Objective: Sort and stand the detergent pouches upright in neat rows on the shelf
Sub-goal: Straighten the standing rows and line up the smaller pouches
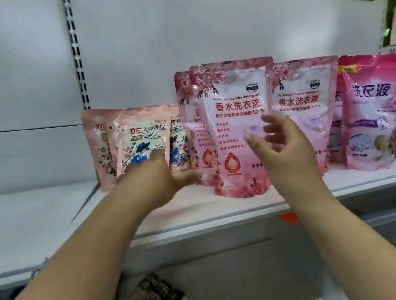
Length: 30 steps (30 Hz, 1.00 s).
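Both bare forearms reach forward and up from the lower edge of the view, converging slightly. The left hand is turned palm away, its fingers stretched forward and blurred, thumb pointing right. To the right of the left hand, and a little higher, the right hand is raised with its fingers loosely spread and gently curled, holding nothing, palm facing left.

Setting: retail shop aisle. Evidence — white metal gondola shelf with a slotted upright rail on its back panel, stocked with several copies of the same packaged laundry detergent pouches facing front; an orange tag sits on the shelf edge — typical store fixture.
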Each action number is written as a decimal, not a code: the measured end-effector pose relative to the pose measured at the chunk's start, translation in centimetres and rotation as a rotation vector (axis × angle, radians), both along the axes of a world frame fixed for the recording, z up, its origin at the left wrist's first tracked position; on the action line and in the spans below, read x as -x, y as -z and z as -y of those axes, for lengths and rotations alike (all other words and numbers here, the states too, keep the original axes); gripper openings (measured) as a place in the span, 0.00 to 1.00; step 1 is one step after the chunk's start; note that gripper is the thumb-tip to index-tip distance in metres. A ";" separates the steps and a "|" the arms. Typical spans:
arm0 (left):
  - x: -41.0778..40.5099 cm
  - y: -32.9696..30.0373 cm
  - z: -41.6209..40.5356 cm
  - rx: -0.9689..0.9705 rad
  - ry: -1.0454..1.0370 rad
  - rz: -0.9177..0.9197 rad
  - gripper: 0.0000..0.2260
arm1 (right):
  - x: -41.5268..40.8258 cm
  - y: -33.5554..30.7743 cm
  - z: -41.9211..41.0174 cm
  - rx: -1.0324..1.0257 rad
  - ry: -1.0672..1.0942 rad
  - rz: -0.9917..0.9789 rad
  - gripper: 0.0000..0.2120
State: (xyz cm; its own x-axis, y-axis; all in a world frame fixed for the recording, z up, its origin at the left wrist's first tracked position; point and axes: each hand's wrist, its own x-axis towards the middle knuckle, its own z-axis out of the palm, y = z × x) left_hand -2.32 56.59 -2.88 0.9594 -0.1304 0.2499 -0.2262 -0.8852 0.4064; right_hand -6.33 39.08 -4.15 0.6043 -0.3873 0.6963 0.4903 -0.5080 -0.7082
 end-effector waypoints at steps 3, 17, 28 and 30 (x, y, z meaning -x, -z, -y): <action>-1.4 -2.2 -5.5 -0.006 -0.045 0.007 0.40 | -0.5 -1.5 -4.5 0.065 -0.116 -0.049 0.17; -19.3 1.5 -12.6 0.856 0.001 -0.258 0.59 | -14.1 -4.8 -14.0 0.252 0.170 -0.592 0.45; -15.8 -0.2 -11.5 0.878 0.255 -0.174 0.22 | -18.3 -2.4 -12.8 -0.064 -0.127 -0.489 0.49; -15.9 0.0 -11.7 0.893 0.237 -0.164 0.22 | -19.1 -2.3 -12.1 -0.216 -0.208 -0.482 0.51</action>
State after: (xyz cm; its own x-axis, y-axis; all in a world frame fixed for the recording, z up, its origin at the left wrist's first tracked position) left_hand 13.58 68.24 -2.87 0.9645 -0.1521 0.2161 -0.2407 -0.1680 0.9560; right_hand 12.73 51.17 -1.81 0.9132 -0.3289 0.2407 0.1601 -0.2535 -0.9540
